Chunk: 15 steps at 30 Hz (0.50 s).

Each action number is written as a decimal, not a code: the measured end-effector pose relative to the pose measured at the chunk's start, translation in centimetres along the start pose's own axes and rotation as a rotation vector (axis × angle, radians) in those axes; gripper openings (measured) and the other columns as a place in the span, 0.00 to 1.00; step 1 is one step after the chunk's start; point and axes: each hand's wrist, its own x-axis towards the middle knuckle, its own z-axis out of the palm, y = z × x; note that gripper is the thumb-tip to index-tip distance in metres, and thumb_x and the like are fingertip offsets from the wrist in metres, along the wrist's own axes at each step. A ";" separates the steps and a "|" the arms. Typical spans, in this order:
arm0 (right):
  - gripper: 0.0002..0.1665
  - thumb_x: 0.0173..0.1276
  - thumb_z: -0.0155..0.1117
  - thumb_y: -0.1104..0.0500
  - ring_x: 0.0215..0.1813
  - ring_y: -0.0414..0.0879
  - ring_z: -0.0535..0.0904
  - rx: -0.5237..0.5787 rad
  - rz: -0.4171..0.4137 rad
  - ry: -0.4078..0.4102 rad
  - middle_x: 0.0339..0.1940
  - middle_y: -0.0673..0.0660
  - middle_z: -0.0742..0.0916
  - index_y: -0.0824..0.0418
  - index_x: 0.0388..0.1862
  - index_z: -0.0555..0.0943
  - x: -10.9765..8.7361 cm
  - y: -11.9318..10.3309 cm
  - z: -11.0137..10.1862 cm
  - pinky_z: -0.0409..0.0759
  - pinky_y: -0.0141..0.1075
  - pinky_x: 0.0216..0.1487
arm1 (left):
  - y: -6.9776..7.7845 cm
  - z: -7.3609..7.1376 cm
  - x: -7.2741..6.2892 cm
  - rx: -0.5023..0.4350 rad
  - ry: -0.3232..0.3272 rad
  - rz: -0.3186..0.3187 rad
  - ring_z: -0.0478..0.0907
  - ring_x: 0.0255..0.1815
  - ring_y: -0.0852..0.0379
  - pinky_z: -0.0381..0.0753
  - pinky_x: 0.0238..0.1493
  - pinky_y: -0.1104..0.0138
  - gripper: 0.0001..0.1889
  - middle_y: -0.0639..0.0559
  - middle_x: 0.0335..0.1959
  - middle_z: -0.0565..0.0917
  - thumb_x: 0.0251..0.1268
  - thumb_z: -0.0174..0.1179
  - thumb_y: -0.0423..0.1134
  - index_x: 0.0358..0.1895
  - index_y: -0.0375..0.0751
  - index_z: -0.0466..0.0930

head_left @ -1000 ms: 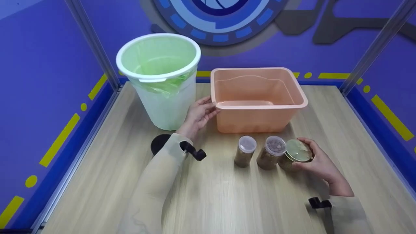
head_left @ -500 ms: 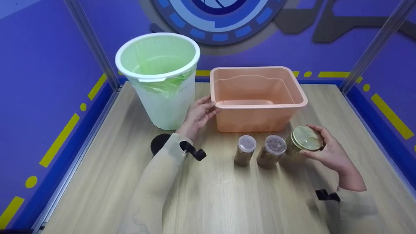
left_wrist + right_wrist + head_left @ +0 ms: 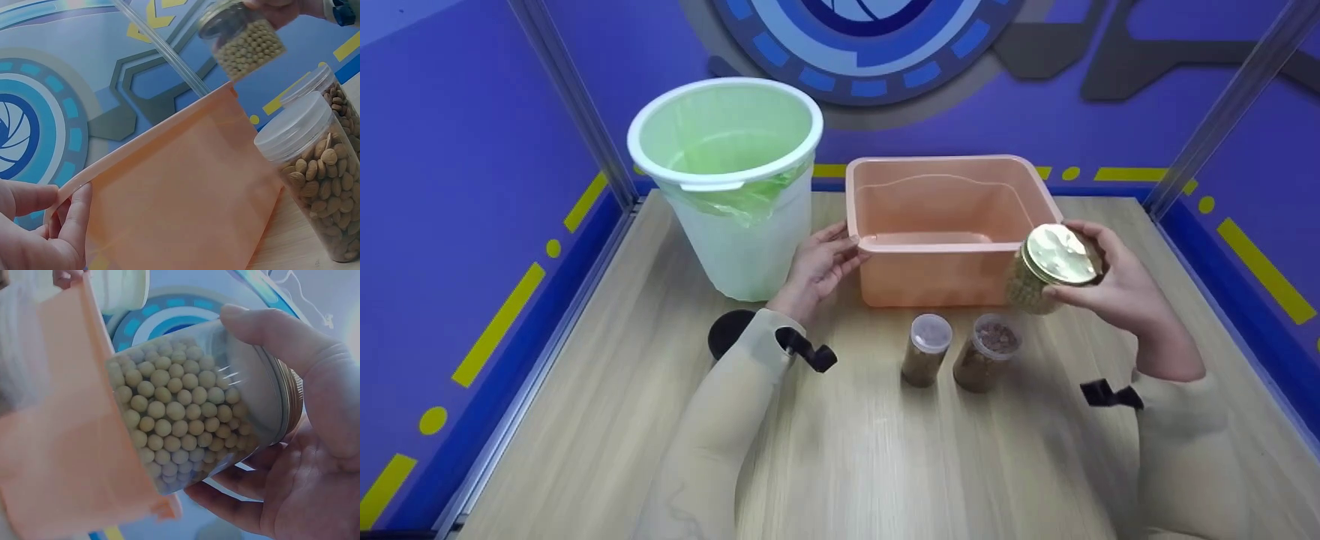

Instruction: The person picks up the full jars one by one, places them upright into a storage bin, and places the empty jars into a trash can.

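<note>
The right hand (image 3: 1117,289) holds a gold-lidded jar of pale round beans (image 3: 1046,268) tilted in the air beside the right front corner of the peach tub (image 3: 956,240), its fingers (image 3: 281,334) and thumb curled round the glass. The left hand (image 3: 817,266) rests against the tub's left front corner, fingers (image 3: 76,216) nearly straight on the rim. Two clear-lidded jars (image 3: 960,351) stand on the tabletop (image 3: 885,450) below.

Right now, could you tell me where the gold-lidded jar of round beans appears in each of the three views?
Head: the gold-lidded jar is right of centre, lifted and tilted in the right hand.
Left wrist: it is at the top edge, right of centre.
Right wrist: it fills the centre.
Shared landmark: the orange tub.
</note>
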 end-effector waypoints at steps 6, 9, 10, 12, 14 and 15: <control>0.52 0.52 0.77 0.78 0.58 0.33 0.76 0.033 -0.023 -0.012 0.59 0.41 0.77 0.71 0.75 0.63 3.1 -1.1 1.1 0.78 0.15 0.55 | 0.1 0.0 -0.1 -0.001 0.006 -0.002 0.74 0.72 0.35 0.92 0.44 0.65 0.29 0.36 0.71 0.77 0.71 0.58 0.22 0.75 0.35 0.68; 0.52 0.52 0.78 0.76 0.58 0.33 0.76 0.038 -0.027 -0.013 0.59 0.41 0.77 0.70 0.75 0.63 4.4 -1.7 1.8 0.77 0.16 0.56 | 0.0 0.0 -0.1 0.006 0.003 -0.006 0.75 0.71 0.36 0.92 0.46 0.64 0.29 0.37 0.71 0.76 0.71 0.58 0.23 0.75 0.35 0.69; 0.52 0.53 0.78 0.76 0.58 0.33 0.76 0.040 -0.028 -0.014 0.59 0.41 0.77 0.70 0.75 0.63 4.8 -1.9 2.1 0.77 0.16 0.56 | 0.0 0.0 -0.1 0.011 0.006 -0.007 0.75 0.71 0.36 0.92 0.47 0.64 0.29 0.37 0.71 0.76 0.71 0.58 0.23 0.74 0.35 0.69; 0.52 0.53 0.79 0.75 0.59 0.34 0.75 0.052 -0.027 -0.015 0.59 0.42 0.77 0.69 0.75 0.63 5.7 -2.3 2.6 0.76 0.17 0.57 | 0.0 -0.1 -0.1 0.016 0.007 -0.008 0.76 0.71 0.37 0.92 0.48 0.64 0.29 0.38 0.71 0.77 0.71 0.59 0.23 0.75 0.36 0.69; 0.52 0.53 0.79 0.74 0.60 0.34 0.75 0.060 -0.029 -0.012 0.60 0.42 0.77 0.69 0.75 0.63 6.7 -2.6 3.2 0.75 0.17 0.58 | 0.0 -0.1 0.0 0.015 0.007 -0.007 0.76 0.71 0.37 0.91 0.49 0.63 0.29 0.38 0.71 0.77 0.71 0.59 0.23 0.75 0.36 0.69; 0.52 0.53 0.79 0.73 0.60 0.34 0.75 0.066 -0.028 -0.014 0.60 0.43 0.77 0.68 0.75 0.64 7.2 -2.7 3.5 0.75 0.17 0.58 | 0.1 -0.1 0.0 0.013 0.008 -0.007 0.76 0.71 0.37 0.91 0.49 0.63 0.29 0.39 0.71 0.77 0.71 0.59 0.23 0.75 0.36 0.69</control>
